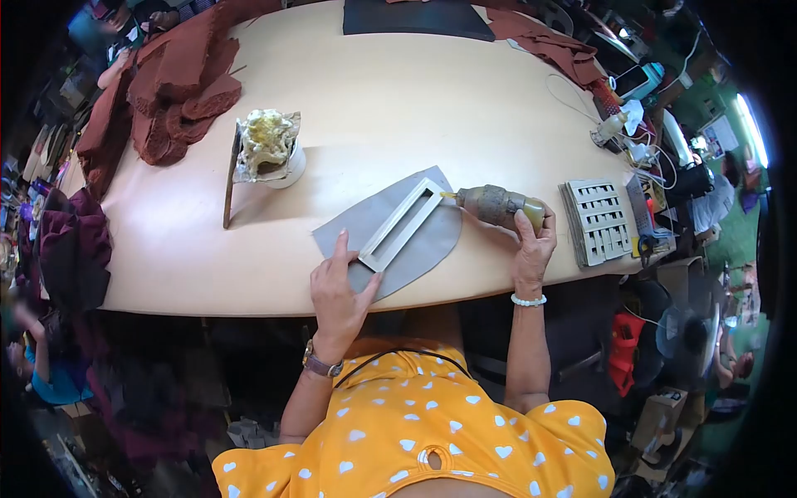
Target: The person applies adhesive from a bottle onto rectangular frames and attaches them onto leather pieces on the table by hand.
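Frame point(411, 233) lies on grey sheet point(440, 241), likely light, stiff, best held by its rim; my left hand point(337, 299) touches its near end, fingers spread, my right hand point(534, 243) grips bottle point(496, 206).

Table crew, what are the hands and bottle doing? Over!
Right hand grips bottle, nozzle at far end of frame. Left hand at its near end, over grey sheet. Nothing between nozzle and frame.

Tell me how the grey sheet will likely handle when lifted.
The grey sheet looks thin and flat, so it would probably flop or bend. Thinness also suggests low weight. Lifting might slide the slotted frame lying on it.
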`<state>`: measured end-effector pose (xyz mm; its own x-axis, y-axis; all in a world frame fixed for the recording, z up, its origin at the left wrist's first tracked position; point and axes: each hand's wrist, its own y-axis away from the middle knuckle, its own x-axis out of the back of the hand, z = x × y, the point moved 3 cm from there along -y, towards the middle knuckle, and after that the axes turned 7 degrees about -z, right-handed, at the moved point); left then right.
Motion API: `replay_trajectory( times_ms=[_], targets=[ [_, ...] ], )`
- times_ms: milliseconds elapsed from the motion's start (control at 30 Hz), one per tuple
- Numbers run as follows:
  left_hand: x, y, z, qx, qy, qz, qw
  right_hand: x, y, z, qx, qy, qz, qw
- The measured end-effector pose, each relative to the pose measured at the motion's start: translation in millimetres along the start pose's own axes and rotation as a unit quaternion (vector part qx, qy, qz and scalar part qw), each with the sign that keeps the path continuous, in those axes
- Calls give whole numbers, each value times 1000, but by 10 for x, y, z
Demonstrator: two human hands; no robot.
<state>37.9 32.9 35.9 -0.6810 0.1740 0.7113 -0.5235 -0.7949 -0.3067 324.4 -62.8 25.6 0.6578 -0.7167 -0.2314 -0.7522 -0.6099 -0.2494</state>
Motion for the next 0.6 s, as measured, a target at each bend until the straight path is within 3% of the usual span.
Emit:
replay_trajectory(
  times_ms=[300,600],
  targets=[
    [7,0,3,-3,0,-1,1000,3,-7,41,-3,5,-3,1000],
    [-12,11,-21,-8,-4,3,1000,-133,224,-1,-9,30,-72,997]
  ],
)
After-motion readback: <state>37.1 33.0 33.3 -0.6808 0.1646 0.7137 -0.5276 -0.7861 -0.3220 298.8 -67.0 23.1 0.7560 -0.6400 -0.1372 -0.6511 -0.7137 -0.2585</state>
